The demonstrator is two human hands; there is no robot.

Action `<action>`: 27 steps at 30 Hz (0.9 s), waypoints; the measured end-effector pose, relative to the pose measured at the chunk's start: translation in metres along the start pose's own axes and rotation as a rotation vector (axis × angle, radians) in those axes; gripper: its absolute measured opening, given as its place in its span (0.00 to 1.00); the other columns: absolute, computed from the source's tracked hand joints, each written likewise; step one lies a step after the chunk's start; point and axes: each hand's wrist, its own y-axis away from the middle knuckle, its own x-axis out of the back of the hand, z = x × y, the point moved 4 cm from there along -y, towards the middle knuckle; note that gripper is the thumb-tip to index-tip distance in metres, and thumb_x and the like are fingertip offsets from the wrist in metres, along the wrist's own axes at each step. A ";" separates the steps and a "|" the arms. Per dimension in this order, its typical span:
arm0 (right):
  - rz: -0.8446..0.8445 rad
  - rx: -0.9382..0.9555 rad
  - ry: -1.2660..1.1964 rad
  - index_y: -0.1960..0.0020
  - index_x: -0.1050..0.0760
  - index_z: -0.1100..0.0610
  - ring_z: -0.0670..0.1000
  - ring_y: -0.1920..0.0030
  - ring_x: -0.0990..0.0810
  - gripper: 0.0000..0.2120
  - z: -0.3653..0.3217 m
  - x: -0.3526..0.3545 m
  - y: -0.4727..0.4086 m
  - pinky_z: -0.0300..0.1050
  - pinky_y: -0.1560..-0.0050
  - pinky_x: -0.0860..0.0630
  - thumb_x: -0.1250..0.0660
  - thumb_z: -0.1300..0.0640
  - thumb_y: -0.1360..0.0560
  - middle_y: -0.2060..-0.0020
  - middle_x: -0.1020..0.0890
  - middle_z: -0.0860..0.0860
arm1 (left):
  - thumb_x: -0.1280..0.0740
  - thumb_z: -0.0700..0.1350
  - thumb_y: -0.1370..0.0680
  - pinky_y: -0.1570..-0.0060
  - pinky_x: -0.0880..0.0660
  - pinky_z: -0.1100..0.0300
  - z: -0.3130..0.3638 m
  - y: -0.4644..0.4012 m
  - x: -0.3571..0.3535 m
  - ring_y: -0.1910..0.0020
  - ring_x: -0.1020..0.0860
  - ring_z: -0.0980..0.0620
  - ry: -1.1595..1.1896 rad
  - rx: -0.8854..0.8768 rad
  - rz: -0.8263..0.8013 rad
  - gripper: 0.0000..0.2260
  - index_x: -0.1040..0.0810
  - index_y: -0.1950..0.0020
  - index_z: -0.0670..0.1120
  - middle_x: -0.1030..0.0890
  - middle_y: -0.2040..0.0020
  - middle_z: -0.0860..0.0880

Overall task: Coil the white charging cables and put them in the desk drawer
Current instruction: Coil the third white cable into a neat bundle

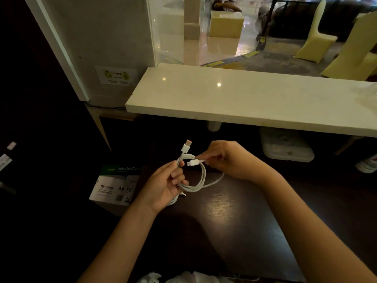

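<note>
Head view of two bare hands over a dark wooden desk (234,217). The left hand (165,184) is closed around one side of a coiled white charging cable (201,178), its fingers curled over the gathered loops so that the coil is held above the desk surface. A USB-A plug (186,146) projects upward from the top of this grip. The right hand (226,159) pinches the cable's other end between thumb and fingertips, just behind a small connector (190,163) that points left across the upper part of the coil. One strand leaves the coil at lower right and curves up toward the right hand. A further bit of white cable (173,201) shows below the left hand; whether it belongs to the same coil cannot be told. To the left of the desk stands a closed carton of A4 copy paper (114,188), contents not visible. Beyond the hands runs a pale stone counter (244,101), and beneath it sits a white lidded plastic box (285,148), contents unclear. No drawer is visible.
</note>
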 end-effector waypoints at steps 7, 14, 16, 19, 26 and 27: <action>-0.008 -0.254 0.283 0.39 0.40 0.53 0.56 0.62 0.20 0.22 -0.015 -0.019 -0.010 0.53 0.62 0.21 0.33 0.59 0.28 0.61 0.20 0.53 | 0.46 0.42 0.20 0.71 0.28 0.65 -0.011 0.003 -0.002 0.78 0.36 0.59 -0.009 0.048 0.033 0.11 0.25 0.53 0.40 0.34 0.76 0.54; 0.331 0.016 0.303 0.49 0.41 0.55 0.55 0.70 0.28 0.18 -0.024 -0.047 -0.006 0.50 0.76 0.28 0.34 0.64 0.31 0.62 0.26 0.55 | 0.45 0.43 0.20 0.74 0.29 0.66 -0.021 0.001 -0.003 0.80 0.36 0.59 0.230 0.117 0.094 0.12 0.26 0.58 0.41 0.34 0.78 0.53; 0.398 0.066 0.314 0.52 0.39 0.56 0.54 0.70 0.29 0.16 -0.017 -0.052 -0.004 0.51 0.76 0.28 0.33 0.64 0.31 0.64 0.27 0.54 | 0.46 0.43 0.20 0.74 0.29 0.67 -0.021 0.001 -0.001 0.81 0.36 0.59 0.252 0.132 0.104 0.12 0.26 0.59 0.41 0.34 0.79 0.53; 0.475 -0.026 0.173 0.53 0.37 0.55 0.51 0.65 0.28 0.17 -0.004 -0.055 -0.005 0.45 0.71 0.29 0.30 0.61 0.33 0.60 0.27 0.53 | 0.46 0.42 0.20 0.75 0.30 0.67 -0.023 0.002 -0.002 0.81 0.37 0.59 0.283 0.127 0.094 0.13 0.27 0.59 0.41 0.35 0.79 0.53; -0.132 -0.559 -0.894 0.47 0.24 0.58 0.49 0.65 0.20 0.07 0.023 -0.062 -0.010 0.47 0.56 0.23 0.37 0.58 0.23 0.64 0.19 0.53 | 0.42 0.44 0.26 0.74 0.30 0.67 -0.020 0.004 -0.004 0.80 0.37 0.59 0.191 0.103 -0.034 0.07 0.28 0.58 0.42 0.36 0.78 0.54; -0.141 -0.527 -0.986 0.49 0.22 0.57 0.48 0.67 0.21 0.07 0.026 -0.062 -0.009 0.45 0.58 0.26 0.38 0.59 0.23 0.65 0.19 0.52 | 0.41 0.44 0.26 0.74 0.30 0.67 -0.019 0.004 -0.004 0.80 0.37 0.60 0.166 0.104 -0.040 0.07 0.27 0.58 0.42 0.35 0.78 0.54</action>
